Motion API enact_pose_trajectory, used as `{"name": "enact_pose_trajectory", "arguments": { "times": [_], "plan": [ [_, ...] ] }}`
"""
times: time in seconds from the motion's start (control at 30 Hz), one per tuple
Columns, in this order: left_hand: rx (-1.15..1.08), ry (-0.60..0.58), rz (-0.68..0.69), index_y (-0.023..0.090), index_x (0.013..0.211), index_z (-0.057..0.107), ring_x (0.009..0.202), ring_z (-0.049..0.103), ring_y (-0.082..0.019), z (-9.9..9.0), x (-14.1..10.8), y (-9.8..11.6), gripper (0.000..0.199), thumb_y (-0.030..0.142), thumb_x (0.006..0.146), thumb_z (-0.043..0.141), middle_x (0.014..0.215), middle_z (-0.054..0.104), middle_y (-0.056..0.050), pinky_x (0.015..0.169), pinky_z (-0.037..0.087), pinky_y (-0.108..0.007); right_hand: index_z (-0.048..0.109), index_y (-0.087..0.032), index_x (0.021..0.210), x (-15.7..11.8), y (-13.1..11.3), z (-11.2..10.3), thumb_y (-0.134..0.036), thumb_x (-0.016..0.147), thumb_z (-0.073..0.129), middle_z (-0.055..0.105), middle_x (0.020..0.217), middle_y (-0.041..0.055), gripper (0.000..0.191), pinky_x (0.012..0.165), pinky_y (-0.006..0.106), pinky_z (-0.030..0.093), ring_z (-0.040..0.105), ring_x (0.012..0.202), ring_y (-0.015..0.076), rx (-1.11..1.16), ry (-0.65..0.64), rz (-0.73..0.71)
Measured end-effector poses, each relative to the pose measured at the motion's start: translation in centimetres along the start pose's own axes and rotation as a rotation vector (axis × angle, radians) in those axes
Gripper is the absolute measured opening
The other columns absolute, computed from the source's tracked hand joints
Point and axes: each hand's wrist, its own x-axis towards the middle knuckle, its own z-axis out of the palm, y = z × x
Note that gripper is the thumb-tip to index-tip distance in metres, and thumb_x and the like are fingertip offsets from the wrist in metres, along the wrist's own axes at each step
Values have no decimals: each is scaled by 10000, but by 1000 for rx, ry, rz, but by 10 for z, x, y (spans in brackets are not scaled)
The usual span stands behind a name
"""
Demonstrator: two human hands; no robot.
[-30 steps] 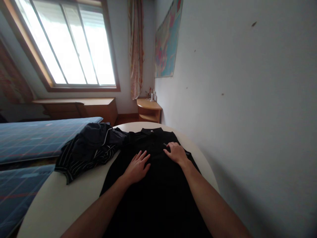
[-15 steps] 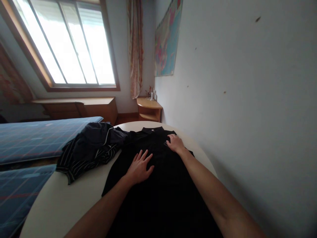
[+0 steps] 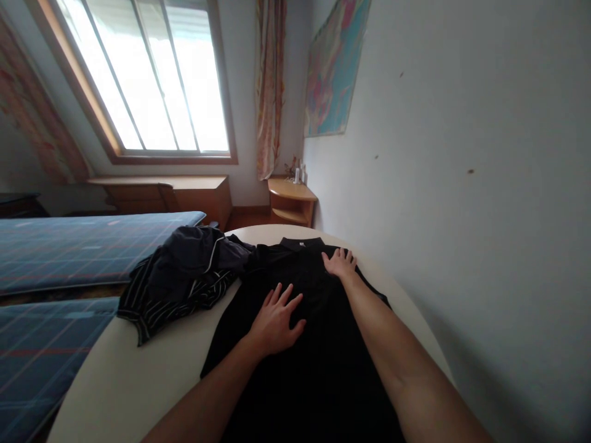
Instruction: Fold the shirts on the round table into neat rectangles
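Observation:
A black collared shirt (image 3: 318, 351) lies spread out on a round cream table (image 3: 115, 381), its collar at the far edge. My left hand (image 3: 276, 320) rests flat on the middle of the shirt with its fingers spread. Farther up, near the shoulder to the right of the collar, my right hand (image 3: 340, 263) lies on the cloth, fingers apart and pointing away from me. Neither hand grips the fabric. Left of the shirt sits a heap of dark clothes (image 3: 184, 264), some with white stripes and piping.
Blue plaid mattresses (image 3: 92, 246) lie beyond the table on the left. A white wall (image 3: 484, 246) runs close along the right, with a map (image 3: 337, 74) on it. A small corner shelf (image 3: 292, 191) and a wooden desk (image 3: 198, 184) stand under the window side.
My right hand has shifted outward to the right over the shirt's shoulder, and its fingers have spread. My left hand stays flat on the shirt. The view has swung slightly left.

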Motion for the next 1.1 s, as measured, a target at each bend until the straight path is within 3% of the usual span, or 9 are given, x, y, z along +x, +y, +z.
{"name": "enact_pose_trajectory", "arguments": {
  "times": [0.13,0.3,0.43,0.53,0.63,0.73,0.97,1.1],
  "plan": [
    [-14,-11,-15,280,1504,456,1513,177,-357,-2,1,1,643,477,902,567,1627,299,-69,1214,216,-522,412,-97,1514,-7,2,-6,-568,1005,137,302,1621,136,746,1200,539,130,178,1497,370,20,9,-45],
    [3,-10,-26,277,1511,442,1516,169,-352,0,0,3,634,481,920,546,1630,293,-76,1217,204,-523,377,-210,1542,-36,-4,-3,-583,1007,169,285,1636,67,685,1209,497,139,186,1506,299,30,-28,-182],
    [34,-15,-31,259,1505,449,1509,185,-380,3,3,6,622,502,938,527,1622,312,-88,1202,215,-552,336,-234,1564,-55,-1,2,-613,986,270,231,1657,57,694,1212,515,110,144,1519,338,8,-89,-235],
    [48,26,-32,208,1448,513,1460,324,-361,-1,13,7,549,474,969,486,1554,436,-97,1163,311,-511,284,-252,1583,-57,8,-1,-632,975,277,170,1674,30,717,1213,538,77,91,1527,353,-21,-118,-220],
    [82,159,-40,167,1360,566,1331,489,-283,-10,31,6,452,386,971,498,1433,559,-104,1111,384,-413,252,-248,1592,-53,17,-7,-663,963,258,143,1679,32,754,1211,557,63,68,1529,366,-36,-132,-174],
    [122,245,-66,156,1347,555,1320,485,-264,-17,58,-4,436,331,948,532,1422,557,-114,1133,340,-384,246,-234,1595,-48,25,-11,-672,958,250,136,1680,37,773,1212,558,57,60,1529,371,-48,-128,-148],
    [130,207,-157,157,1413,480,1396,426,-257,-12,135,-31,469,388,1008,425,1492,497,-134,1184,250,-428,266,-219,1590,-48,38,-13,-650,965,253,165,1674,28,759,1217,550,62,77,1526,376,-53,-100,-144],
    [149,142,-261,177,1452,445,1410,408,-291,-3,165,-44,531,471,1031,310,1506,485,-141,1166,259,-501,281,-223,1585,-51,41,-11,-647,967,253,175,1672,23,750,1216,552,63,81,1526,374,-44,-83,-159]
  ]
}}
